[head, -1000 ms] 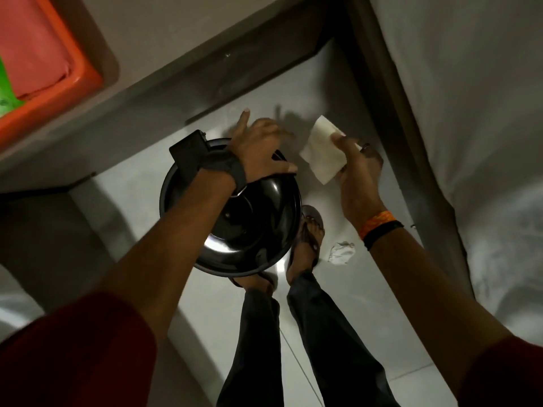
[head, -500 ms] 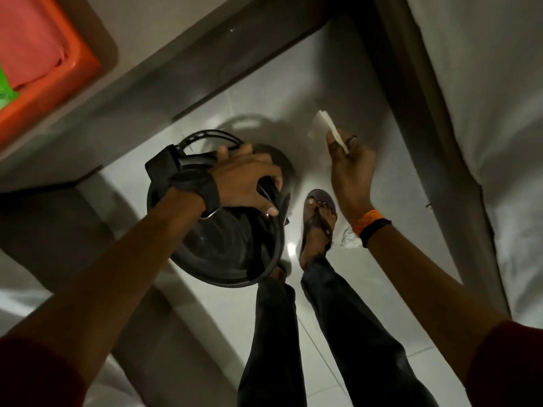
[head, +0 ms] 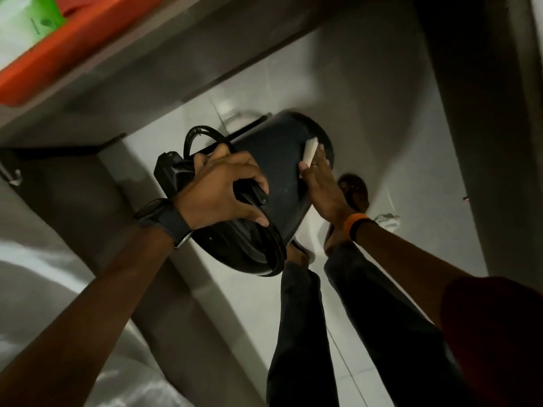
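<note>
A round black appliance (head: 273, 168), like a cooker pot, is held tilted on its side above the floor. My left hand (head: 223, 189) grips its rim together with a coiled black power cord (head: 202, 136) and plug (head: 169, 171). My right hand (head: 323, 183) lies flat against the pot's outer wall, fingers straight, pressing a folded white tissue (head: 311, 149) onto it near the base.
An orange tray (head: 73, 51) with a green packet sits on a grey counter (head: 164, 74) at upper left. A crumpled white tissue (head: 388, 220) lies on the pale tiled floor. My legs and sandalled feet (head: 354, 192) stand below. A dark wall edge runs down the right.
The pot has been tipped from lid-up onto its side. My right hand moved from holding the tissue in the air to pressing it against the pot's wall.
</note>
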{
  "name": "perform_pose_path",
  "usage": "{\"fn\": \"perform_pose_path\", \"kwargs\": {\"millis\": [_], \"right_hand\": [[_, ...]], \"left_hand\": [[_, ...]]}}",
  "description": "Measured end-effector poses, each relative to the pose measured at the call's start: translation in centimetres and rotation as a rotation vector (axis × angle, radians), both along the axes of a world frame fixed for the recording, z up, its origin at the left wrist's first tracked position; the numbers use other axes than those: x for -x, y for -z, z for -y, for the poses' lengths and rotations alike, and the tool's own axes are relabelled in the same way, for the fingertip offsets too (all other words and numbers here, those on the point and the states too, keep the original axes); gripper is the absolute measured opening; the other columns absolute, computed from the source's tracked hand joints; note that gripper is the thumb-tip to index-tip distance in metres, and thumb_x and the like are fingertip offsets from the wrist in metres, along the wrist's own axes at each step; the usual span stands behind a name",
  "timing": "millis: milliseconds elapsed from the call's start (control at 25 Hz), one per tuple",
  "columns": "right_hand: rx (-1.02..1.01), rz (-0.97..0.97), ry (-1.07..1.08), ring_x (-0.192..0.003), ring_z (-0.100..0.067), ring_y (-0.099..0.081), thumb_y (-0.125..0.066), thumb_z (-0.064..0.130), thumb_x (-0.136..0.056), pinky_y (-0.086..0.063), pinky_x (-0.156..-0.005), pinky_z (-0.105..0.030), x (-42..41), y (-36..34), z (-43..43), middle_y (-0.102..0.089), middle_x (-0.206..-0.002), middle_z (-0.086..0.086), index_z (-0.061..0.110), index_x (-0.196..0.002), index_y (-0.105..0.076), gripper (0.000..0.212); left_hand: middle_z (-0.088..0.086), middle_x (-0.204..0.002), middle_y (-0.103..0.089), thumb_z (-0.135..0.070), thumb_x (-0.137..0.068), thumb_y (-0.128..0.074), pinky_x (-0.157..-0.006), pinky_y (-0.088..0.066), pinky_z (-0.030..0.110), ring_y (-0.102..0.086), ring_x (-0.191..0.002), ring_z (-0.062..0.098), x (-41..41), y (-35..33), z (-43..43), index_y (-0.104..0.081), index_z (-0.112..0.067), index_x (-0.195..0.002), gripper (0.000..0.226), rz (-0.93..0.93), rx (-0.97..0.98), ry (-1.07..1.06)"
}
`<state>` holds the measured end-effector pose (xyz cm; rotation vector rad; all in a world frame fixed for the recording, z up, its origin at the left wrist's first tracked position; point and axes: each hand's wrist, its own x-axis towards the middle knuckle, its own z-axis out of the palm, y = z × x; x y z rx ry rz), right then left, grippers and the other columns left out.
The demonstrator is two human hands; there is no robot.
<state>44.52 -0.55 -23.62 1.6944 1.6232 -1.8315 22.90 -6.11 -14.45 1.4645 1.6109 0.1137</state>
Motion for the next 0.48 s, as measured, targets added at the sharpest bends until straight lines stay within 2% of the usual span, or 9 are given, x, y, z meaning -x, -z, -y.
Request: {"fn": "perform_pose_path", "kwargs": {"millis": [80,160,240,280,400,440,480], "right_hand": [[-0.08,-0.088,-0.052,-0.152,-0.001,0.015,-0.025,0.038,-0.109,0.008,-0.129,-0.037,1.3,-1.4,2.1,0.008,-0.169,0.012,0.023,-0.161,0.001,0.061],[-0.228,-0.32,-0.207,-0.153,0.002,0.016,-0.021,0.041,-0.107,0.012,-0.126,-0.023,2.5,-4.3,5.7,0.007,-0.165,0.024,0.027,-0.161,-0.002,0.059],[-0.347,-0.394,-0.324,-0.158,-0.004,0.01,-0.016,0.04,-0.107,0.013,-0.127,-0.024,2.5,-3.9,6.7,0.004,-0.167,0.023,0.028,-0.161,-0.006,0.056],[-0.39,-0.328,-0.336,-0.159,-0.008,0.007,-0.016,0.037,-0.108,0.012,-0.128,-0.031,2.6,-2.7,5.4,0.002,-0.168,0.018,0.028,-0.161,-0.008,0.054],[-0.294,0.135,-0.323,-0.16,-0.02,0.009,-0.019,0.025,-0.111,0.005,-0.128,-0.051,2.7,1.6,-0.1,0.006,-0.171,-0.003,0.024,-0.161,-0.008,0.051],[-0.276,0.222,-0.327,-0.159,-0.022,0.01,-0.02,0.025,-0.111,0.005,-0.127,-0.053,2.7,2.2,-1.3,0.007,-0.171,-0.006,0.025,-0.161,-0.007,0.052],[-0.307,0.214,-0.315,-0.159,-0.024,0.008,-0.021,0.027,-0.11,0.004,-0.127,-0.054,2.9,2.1,-1.4,0.006,-0.171,-0.007,0.028,-0.16,-0.006,0.052]], "left_hand": [[-0.024,-0.101,-0.055,-0.056,-0.048,-0.088,-0.087,-0.022,0.036,-0.039,-0.101,0.007,0.6,-0.1,0.4,-0.069,-0.041,-0.088,0.047,0.027,0.01,-0.087],[-0.024,-0.102,-0.055,-0.053,-0.049,-0.089,-0.098,-0.033,0.046,-0.044,-0.106,0.012,1.4,-0.2,0.7,-0.069,-0.041,-0.089,0.047,0.065,0.016,-0.185],[-0.026,-0.101,-0.055,-0.058,-0.048,-0.084,-0.103,-0.037,0.055,-0.047,-0.11,0.013,2.4,-0.3,1.1,-0.067,-0.041,-0.09,0.049,0.12,0.035,-0.259],[-0.026,-0.101,-0.055,-0.061,-0.047,-0.081,-0.104,-0.038,0.056,-0.048,-0.111,0.015,2.8,-0.2,1.4,-0.067,-0.041,-0.09,0.049,0.141,0.041,-0.287],[-0.024,-0.102,-0.058,-0.059,-0.05,-0.08,-0.104,-0.04,0.058,-0.051,-0.114,0.016,3.8,0.2,2.4,-0.07,-0.038,-0.09,0.047,0.182,0.044,-0.336],[-0.022,-0.102,-0.058,-0.057,-0.05,-0.081,-0.104,-0.04,0.058,-0.051,-0.113,0.016,4.0,0.3,2.6,-0.07,-0.037,-0.091,0.046,0.186,0.037,-0.35],[-0.021,-0.102,-0.059,-0.056,-0.051,-0.081,-0.104,-0.04,0.058,-0.052,-0.113,0.016,4.1,0.3,2.8,-0.071,-0.035,-0.091,0.047,0.191,0.03,-0.358]]}}
